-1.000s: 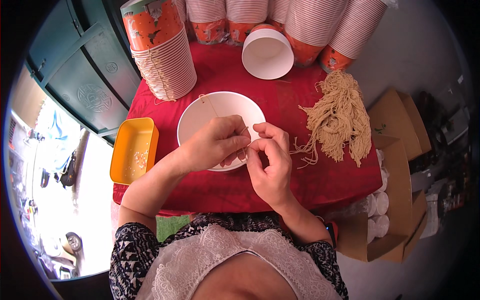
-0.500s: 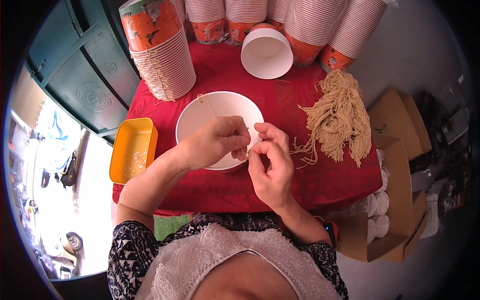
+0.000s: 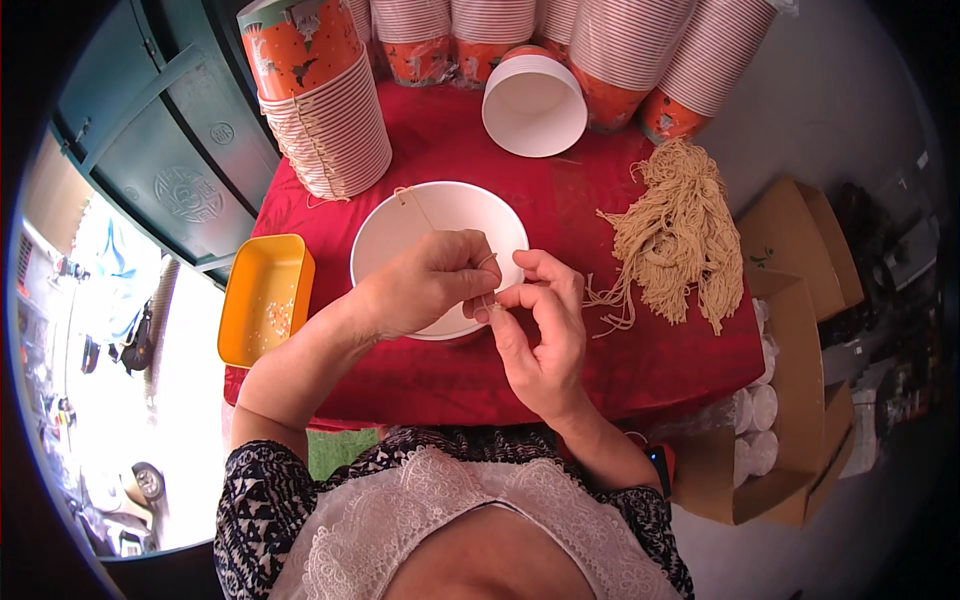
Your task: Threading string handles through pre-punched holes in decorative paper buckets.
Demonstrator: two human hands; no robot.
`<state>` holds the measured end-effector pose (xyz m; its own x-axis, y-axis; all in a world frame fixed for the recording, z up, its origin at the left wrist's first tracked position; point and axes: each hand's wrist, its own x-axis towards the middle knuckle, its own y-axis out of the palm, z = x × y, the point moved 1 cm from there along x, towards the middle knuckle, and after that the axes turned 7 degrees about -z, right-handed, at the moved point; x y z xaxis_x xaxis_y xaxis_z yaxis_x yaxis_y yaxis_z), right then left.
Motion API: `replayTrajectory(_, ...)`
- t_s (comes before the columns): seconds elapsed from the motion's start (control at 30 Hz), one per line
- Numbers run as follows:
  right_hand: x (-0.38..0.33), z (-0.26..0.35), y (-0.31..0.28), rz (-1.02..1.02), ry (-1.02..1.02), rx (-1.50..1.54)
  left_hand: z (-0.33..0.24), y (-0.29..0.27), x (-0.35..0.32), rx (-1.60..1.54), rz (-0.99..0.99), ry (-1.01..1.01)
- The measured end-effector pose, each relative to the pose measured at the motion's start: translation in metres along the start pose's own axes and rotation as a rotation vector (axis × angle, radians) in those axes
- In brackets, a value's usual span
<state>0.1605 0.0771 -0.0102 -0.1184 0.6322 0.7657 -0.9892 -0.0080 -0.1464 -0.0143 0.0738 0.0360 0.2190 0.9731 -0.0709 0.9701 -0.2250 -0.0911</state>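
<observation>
In front of me stands a white-lined paper bucket (image 3: 380, 240), its mouth facing up. A thin beige cord (image 3: 418, 210) is fastened at its far rim and runs down inside toward my hands. My left hand (image 3: 430, 285), above the bucket's near part, is closed with the cord pinched between thumb and fingers. Just beside it, my right hand (image 3: 548, 345) pinches the cord between thumb and index finger, the other fingers curled loosely. The fingers partly hide the cord's end. A bundle of beige cords (image 3: 685, 240) lies on the red tablecloth to the right.
At the left is a yellow plastic tray (image 3: 242, 340) with small coloured bits. Behind it rises a stack of corded buckets (image 3: 335, 130). A single bucket (image 3: 535, 112) lies tipped at the back, before more wrapped stacks (image 3: 625, 50). An open cardboard box (image 3: 800, 420) stands right of the table.
My right fingertips have shifted slightly left and up, closer to my left fingers. My left hand has barely moved, and the bucket stays in place.
</observation>
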Motion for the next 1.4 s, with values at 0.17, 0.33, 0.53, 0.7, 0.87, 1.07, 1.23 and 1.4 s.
replayTrajectory(0.17,-0.003,-0.008,0.004,-0.029,0.008,0.042,-0.002,0.002,-0.001,-0.009,-0.025,0.011)
replayTrajectory(0.33,-0.002,-0.007,0.002,-0.011,0.041,0.057,-0.004,0.002,-0.001,0.050,-0.013,0.038)
replayTrajectory(0.53,-0.003,0.005,0.002,-0.033,-0.024,-0.013,-0.004,0.002,-0.001,0.019,-0.022,0.008)
replayTrajectory(0.7,-0.010,0.003,0.002,-0.074,-0.224,-0.217,-0.003,0.001,0.001,-0.012,-0.014,0.015)
replayTrajectory(0.87,-0.012,0.000,0.003,-0.098,-0.291,-0.254,-0.005,-0.002,-0.001,-0.045,0.020,-0.005)
replayTrajectory(1.07,-0.011,0.000,0.003,-0.096,-0.351,-0.296,-0.009,0.000,-0.004,-0.040,-0.023,-0.058)
replayTrajectory(1.23,-0.012,-0.002,0.003,-0.080,-0.365,-0.301,-0.006,-0.002,-0.005,0.008,0.006,-0.018)
replayTrajectory(1.4,0.000,-0.010,-0.005,-0.052,-0.178,-0.179,-0.006,0.000,-0.007,0.004,0.051,0.063)
